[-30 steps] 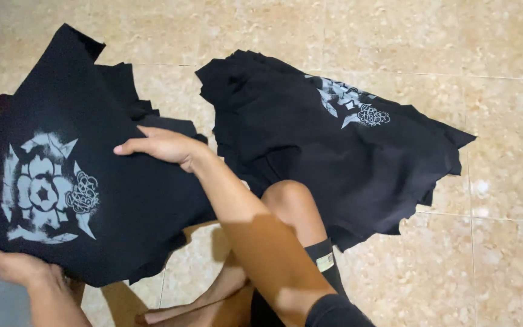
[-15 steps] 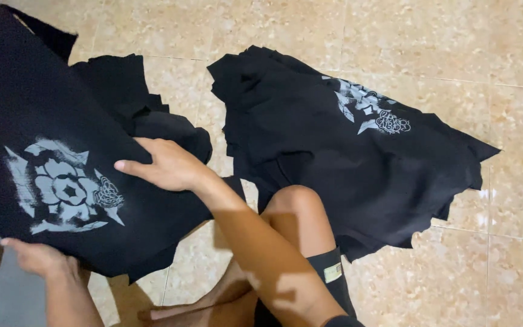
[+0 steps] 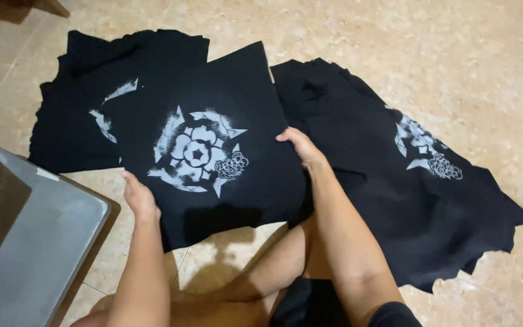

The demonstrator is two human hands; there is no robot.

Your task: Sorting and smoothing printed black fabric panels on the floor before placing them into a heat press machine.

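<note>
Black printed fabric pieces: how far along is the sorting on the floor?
Looks done: a printed piece lies flat at the left. In hand: the left hand and right hand hold a black piece with a white flower print above it. Seemingly left: the rumpled pile at the right.

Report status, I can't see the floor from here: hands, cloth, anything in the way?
Left hand and right hand grip the printed black cloth panel by its edges. It overlaps the left pile. Right pile alongside.
</note>
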